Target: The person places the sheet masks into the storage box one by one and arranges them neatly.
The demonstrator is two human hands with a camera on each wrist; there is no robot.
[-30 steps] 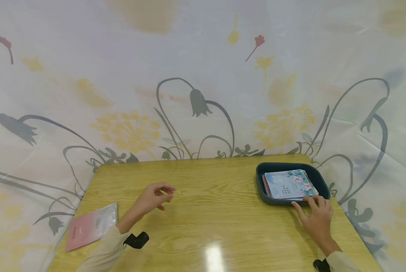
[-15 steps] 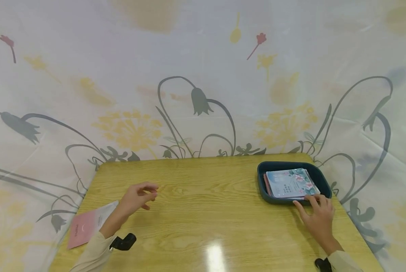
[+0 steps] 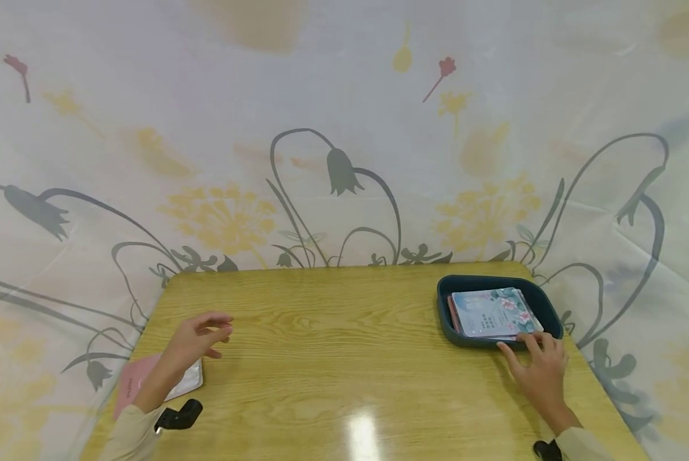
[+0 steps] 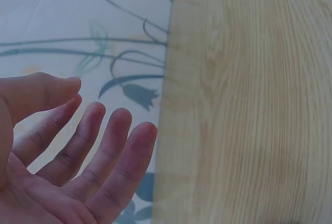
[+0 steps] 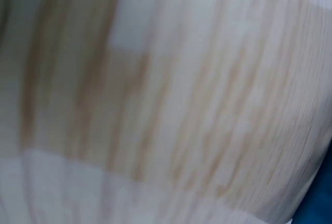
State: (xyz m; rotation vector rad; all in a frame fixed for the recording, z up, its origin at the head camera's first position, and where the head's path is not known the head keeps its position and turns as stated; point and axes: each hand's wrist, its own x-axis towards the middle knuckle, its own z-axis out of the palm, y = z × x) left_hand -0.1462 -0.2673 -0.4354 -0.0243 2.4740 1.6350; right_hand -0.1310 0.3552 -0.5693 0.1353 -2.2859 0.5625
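My left hand (image 3: 191, 346) is held over the left part of the table with nothing in it. Its fingers are loosely bent in the left wrist view. Partly hidden beneath that hand and forearm lies a pink-and-silver flat packet (image 3: 189, 381), like a sheet-mask sachet. My right hand (image 3: 540, 374) holds the near rim of a dark blue tray (image 3: 447, 326), thumb outside and fingers over the edge. Inside the tray rests a stack of flat packets (image 3: 488, 314), the top one pale blue with pink flowers. The right wrist view shows only the tray's corner (image 5: 316, 198), no hand.
The wood-grain table (image 3: 344, 358) spans the front, with a light glare near its front middle. A white flower-printed cloth (image 3: 344, 128) rises behind and along both sides. The tray stands near the table's right back corner.
My left hand has moved left, from beside the pink-and-silver packet to over it, covering more of it. The right hand stays at the tray's rim.
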